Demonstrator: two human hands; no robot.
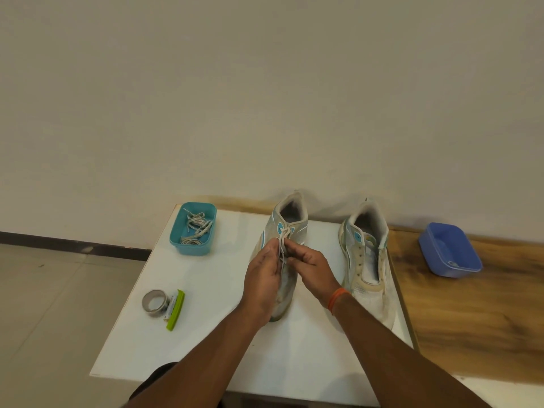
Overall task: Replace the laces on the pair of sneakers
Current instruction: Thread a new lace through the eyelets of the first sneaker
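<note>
Sneakers stand side by side toward the white table's (206,304) far edge, heels to the wall: the laced sneaker (287,231) mid-table, the unlaced sneaker (366,260) at the right edge. The lace (283,240) runs up from the fingers toward the collar, along the shoe's long axis. Left hand (262,278) and right hand (312,269) each pinch it, equally near
</note>
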